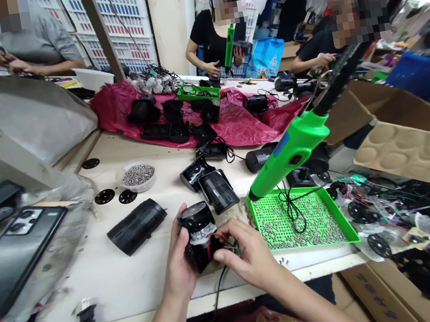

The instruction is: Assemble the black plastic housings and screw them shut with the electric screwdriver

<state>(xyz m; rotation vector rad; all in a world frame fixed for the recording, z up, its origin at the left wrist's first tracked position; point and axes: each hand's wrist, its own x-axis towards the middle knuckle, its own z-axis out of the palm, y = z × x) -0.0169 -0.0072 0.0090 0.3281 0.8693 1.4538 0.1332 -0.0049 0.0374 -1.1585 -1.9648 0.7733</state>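
In my left hand [180,263] is a black cylindrical device housing [194,216], held tilted over the table edge. A clear plastic ring [203,233] sits around its middle, and thin red wires [209,250] come out below the ring. The curled fingers of my right hand [251,254] are at the wires on the housing's right side; the fingertips partly hide what they grip. A black cable [219,286] hangs down toward my lap. Just beyond my hands stand black cylindrical housings [219,190], and another black casing [137,227] lies to the left.
A green electric screwdriver [288,154] hangs above a green tray [351,234] of screws at right. Further left are a bowl of small metal parts [138,176], black discs [104,196], a phone [16,254] and a plug [87,317]. Co-workers sit across the table.
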